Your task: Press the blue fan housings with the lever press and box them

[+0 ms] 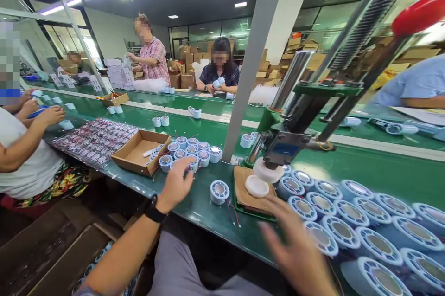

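My left hand (176, 183) reaches over the near edge of a cluster of light-blue round housings (191, 150) with silvery centres. Its thumb and fingers are apart, and nothing shows held between them. My right hand (294, 245) is blurred by motion, fingers spread, in front of the hand press (287, 143) and beside a large group of the same housings (344, 231). A single housing (219, 192) with red and dark wires stands on the green bench between my hands. On the press base lies a white round pad (257, 186), below the white press head (267, 169).
An open cardboard tray (139, 152) holds a few parts. Left of it lies a sheet of many small pieces (95, 140). A grey post (250, 64) rises beside the press, whose lever ends in a red knob (419, 13). Co-workers sit and stand around the line.
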`<act>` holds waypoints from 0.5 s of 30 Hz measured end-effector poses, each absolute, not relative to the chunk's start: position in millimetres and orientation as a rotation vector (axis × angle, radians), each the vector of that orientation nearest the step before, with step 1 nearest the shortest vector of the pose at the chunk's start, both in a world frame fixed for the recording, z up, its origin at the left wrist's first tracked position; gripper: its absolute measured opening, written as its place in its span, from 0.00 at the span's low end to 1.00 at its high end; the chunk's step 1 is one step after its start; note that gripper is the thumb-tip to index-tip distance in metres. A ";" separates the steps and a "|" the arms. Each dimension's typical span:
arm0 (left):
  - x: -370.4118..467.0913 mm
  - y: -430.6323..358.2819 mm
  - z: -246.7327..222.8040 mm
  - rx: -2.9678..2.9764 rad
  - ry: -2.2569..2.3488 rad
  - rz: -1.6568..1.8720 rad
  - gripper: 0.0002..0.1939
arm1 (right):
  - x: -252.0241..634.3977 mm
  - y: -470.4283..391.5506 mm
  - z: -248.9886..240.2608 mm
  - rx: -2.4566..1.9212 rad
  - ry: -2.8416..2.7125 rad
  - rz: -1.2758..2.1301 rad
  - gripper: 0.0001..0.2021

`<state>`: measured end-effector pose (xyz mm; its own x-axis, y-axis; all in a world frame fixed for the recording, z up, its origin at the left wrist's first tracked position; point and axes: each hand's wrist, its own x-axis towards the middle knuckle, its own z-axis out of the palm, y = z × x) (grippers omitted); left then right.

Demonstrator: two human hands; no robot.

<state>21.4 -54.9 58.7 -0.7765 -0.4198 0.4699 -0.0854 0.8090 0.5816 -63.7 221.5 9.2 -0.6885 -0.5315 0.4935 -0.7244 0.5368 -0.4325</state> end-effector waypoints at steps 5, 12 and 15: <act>19.7 -165.9 103.2 0.800 -2.468 -0.464 0.24 | -54.1 133.6 -2.5 1.542 -2.354 0.776 0.24; 21.3 -230.7 98.4 0.884 -2.838 -0.415 0.17 | -54.0 129.5 -17.6 1.462 -2.326 0.995 0.26; 19.4 -231.1 95.0 0.919 -2.891 -0.332 0.13 | -53.3 134.4 -10.2 1.451 -2.434 1.024 0.25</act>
